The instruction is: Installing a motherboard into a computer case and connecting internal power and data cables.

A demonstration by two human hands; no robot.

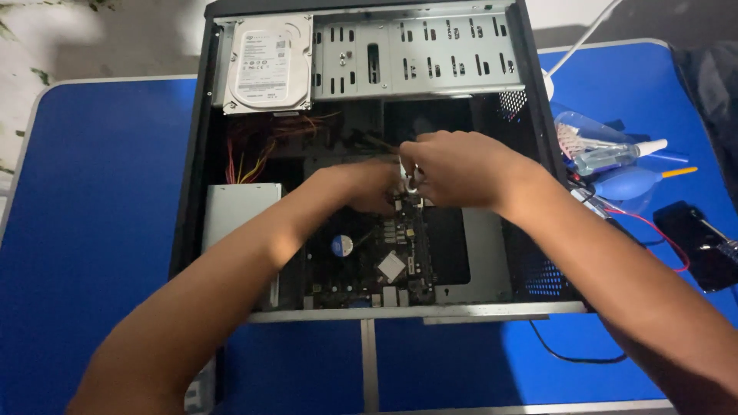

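Carefully: both my hands, left hand [367, 187] and right hand [453, 165], pinch a white connector [410, 178] above the motherboard [369, 257]; yanking could bend pins.

A rectangular white paper label [264, 61] covers the top of the silver metal hard drive [298, 31], mounted in the open case's upper-left corner.
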